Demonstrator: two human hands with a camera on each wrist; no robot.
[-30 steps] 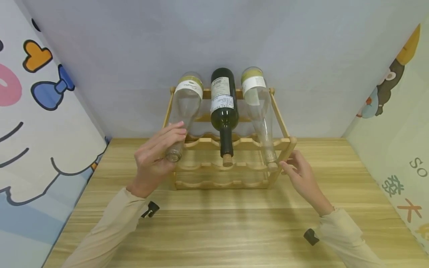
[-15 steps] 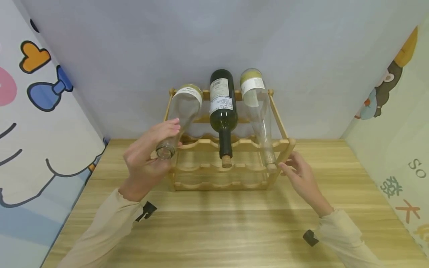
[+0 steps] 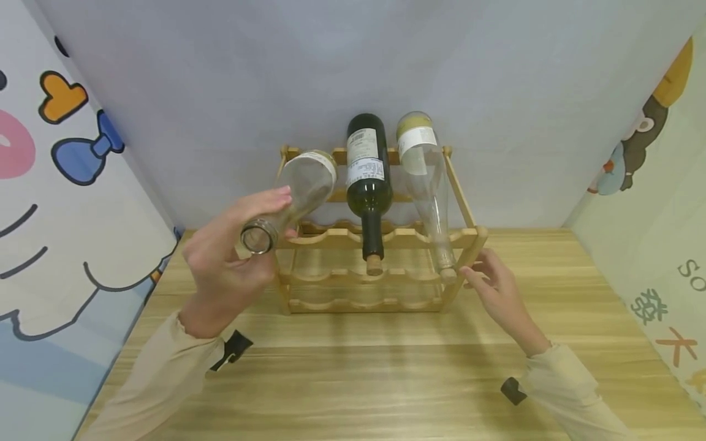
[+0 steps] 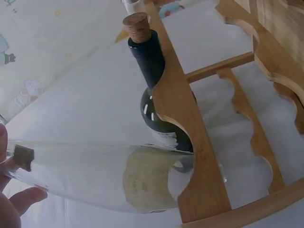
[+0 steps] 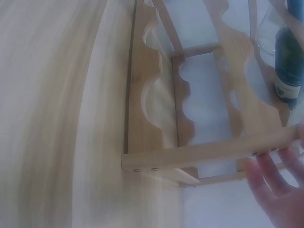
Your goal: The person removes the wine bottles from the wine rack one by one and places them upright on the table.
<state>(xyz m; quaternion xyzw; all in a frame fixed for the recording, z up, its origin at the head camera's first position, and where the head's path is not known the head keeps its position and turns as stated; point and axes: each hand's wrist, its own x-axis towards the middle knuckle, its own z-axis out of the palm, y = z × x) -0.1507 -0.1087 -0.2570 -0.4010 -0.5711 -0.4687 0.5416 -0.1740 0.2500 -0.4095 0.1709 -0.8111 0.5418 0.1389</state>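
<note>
My left hand [image 3: 217, 269] grips the neck of a clear glass wine bottle [image 3: 314, 180], its mouth tipped up toward the head camera. The bottle's labelled base end overlaps the upper left of the wooden wine rack [image 3: 336, 238]. In the left wrist view, a brown cork [image 4: 23, 157] shows in the neck of the clear bottle [image 4: 85, 173], close to the fingers. My right hand [image 3: 496, 294] holds the rack's front right post, thumb in front; the right wrist view shows its fingertips [image 5: 268, 173] against the wood.
A dark green wine bottle [image 3: 369, 196] with a cork lies in the rack's middle top slot, and another clear bottle [image 3: 432, 184] lies on the right. Lower scalloped rails [image 3: 364, 304] stand close to the wooden tabletop [image 3: 375, 380]. A pale wall [image 3: 220, 122] rises behind.
My left hand has drawn the clear bottle toward me and to the left, raising its neck off the rack's front rail. The right hand has stayed at the post.
</note>
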